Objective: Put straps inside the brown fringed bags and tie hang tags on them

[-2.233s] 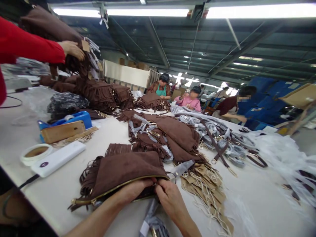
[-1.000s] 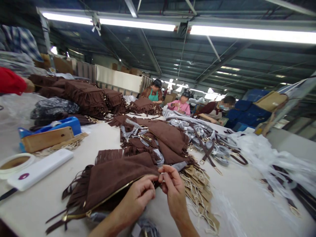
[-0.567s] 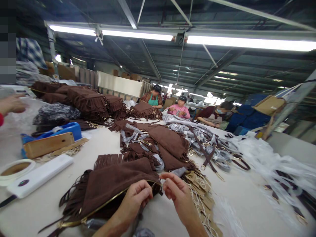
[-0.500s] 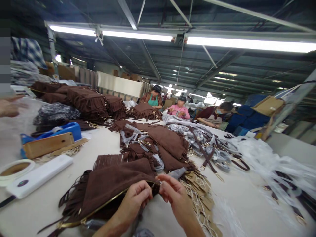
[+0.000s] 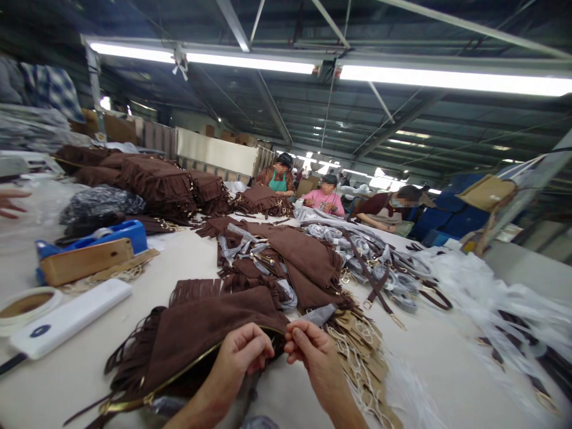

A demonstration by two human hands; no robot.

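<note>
A brown suede fringed bag [image 5: 210, 325] lies in front of me, its gold zipper [image 5: 192, 370] facing my side and its fringe spread to the left. My left hand [image 5: 245, 356] is closed with curled fingers at the bag's near right edge. Close beside it, my right hand [image 5: 313, 353] pinches at the zipper's right end, thumb against fingertips. Whatever small thing lies between the fingers of either hand is hidden. Beneath and right of my right hand is a heap of tan paper tags [image 5: 364, 357] with white strings.
Brown bags [image 5: 304, 250] and plastic-wrapped straps [image 5: 379, 262] cover the table's middle. On the left are a blue tape dispenser [image 5: 107, 235], a white device [image 5: 74, 319] and a tape roll [image 5: 27, 307]. Another person's hand [image 5: 11, 202] shows at the left edge. Several people sit beyond.
My hands have shifted slightly, the right hand's fingers curling in more. The other person's hand at the left edge has drawn back out of view somewhat. The bag lies almost unmoved.
</note>
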